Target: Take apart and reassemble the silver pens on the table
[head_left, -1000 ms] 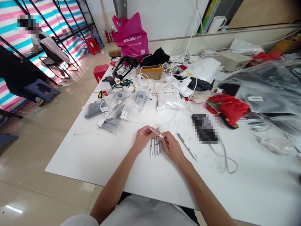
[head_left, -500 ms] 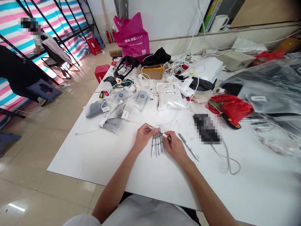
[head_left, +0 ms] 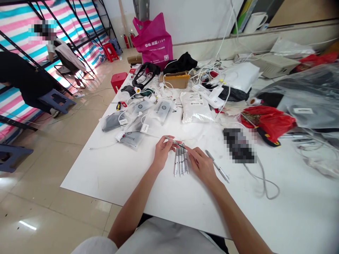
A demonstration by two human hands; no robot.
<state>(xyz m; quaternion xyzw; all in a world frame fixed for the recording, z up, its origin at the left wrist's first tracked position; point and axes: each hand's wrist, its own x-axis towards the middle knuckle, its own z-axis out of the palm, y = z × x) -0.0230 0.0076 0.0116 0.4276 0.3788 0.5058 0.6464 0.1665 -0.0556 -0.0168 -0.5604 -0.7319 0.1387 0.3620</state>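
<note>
Both my hands meet over the white table [head_left: 119, 173]. My left hand [head_left: 162, 152] and my right hand [head_left: 202, 163] pinch the two ends of one thin silver pen [head_left: 175, 142], held just above the table. Directly below it lie several silver pens [head_left: 180, 163] side by side in a short row. One more silver pen [head_left: 217, 170] lies alone to the right of my right hand.
Clear packets of cables [head_left: 137, 121], a white pouch [head_left: 195, 107], a red bag [head_left: 267, 121], a grey cable [head_left: 261, 176] and a magenta bag [head_left: 155, 40] crowd the far half. A person sits far left by stools [head_left: 57, 100].
The view has shifted a little, and my hands with the pen sit slightly higher and farther right in the picture. The grip on the pen is the same.
</note>
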